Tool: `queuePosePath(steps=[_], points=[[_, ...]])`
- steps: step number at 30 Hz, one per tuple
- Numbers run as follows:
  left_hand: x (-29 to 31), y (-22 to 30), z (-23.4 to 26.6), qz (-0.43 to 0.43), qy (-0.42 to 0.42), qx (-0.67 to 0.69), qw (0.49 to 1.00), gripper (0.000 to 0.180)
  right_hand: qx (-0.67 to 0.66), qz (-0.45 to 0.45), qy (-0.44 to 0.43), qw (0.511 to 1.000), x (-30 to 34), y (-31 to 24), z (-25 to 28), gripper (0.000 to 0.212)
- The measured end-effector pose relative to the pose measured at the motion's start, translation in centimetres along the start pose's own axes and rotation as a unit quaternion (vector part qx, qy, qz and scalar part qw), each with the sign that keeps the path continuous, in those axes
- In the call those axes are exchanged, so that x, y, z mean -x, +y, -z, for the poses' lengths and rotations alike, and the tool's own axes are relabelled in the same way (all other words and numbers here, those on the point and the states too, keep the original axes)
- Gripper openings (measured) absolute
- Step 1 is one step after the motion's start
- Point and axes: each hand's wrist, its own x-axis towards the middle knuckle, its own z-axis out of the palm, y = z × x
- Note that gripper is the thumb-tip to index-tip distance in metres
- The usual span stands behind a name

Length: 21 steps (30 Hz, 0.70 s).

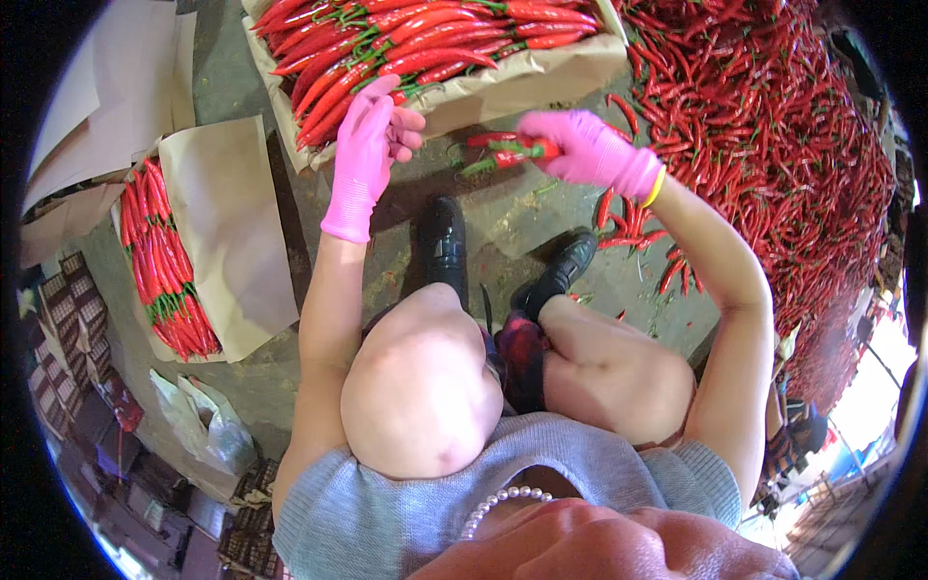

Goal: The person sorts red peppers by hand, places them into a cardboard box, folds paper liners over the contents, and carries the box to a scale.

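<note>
Both of my hands wear pink gloves. My left hand (372, 140) is raised at the near edge of a paper-lined box (541, 82) packed with long red chili peppers (425, 43). Its fingers are apart and loosely bent, and I see nothing held in them. To the right, my right hand (585, 153) is closed around a few red chili peppers (517, 153), their green stems pointing left. It is above the floor between the box and a large heap of loose red chilies (764, 155).
A second paper-lined box of chilies (166, 256) stands at the left, its brown paper flap (232, 242) folded outward. A plastic bag (208, 420) and stacked crates (77, 309) are at the lower left. Stray chilies (628, 232) lie near my shoes (445, 242).
</note>
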Motion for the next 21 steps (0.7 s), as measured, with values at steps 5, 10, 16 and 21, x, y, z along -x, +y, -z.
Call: queuePosePath(steps=[5,10,16,21], points=[[0.6,-1.2,-0.5,-0.020,-0.008,0.024,0.999,0.040,-0.004,-0.049,0.105,0.993,3.2,7.4,-10.9,0.049],[2.3,-1.6,-1.1,-0.018,0.022,0.001,1.000,0.039,0.213,0.000,0.261,0.941,-4.8,9.5,-15.1,0.035],[3.5,-1.6,-1.4,-0.013,0.094,-0.020,0.995,0.036,0.206,0.068,0.126,0.968,-5.3,8.7,-15.4,0.018],[1.1,-0.9,-3.6,-0.011,0.097,-0.020,0.995,0.037,0.286,0.110,0.039,0.951,0.8,5.9,-16.7,0.057]])
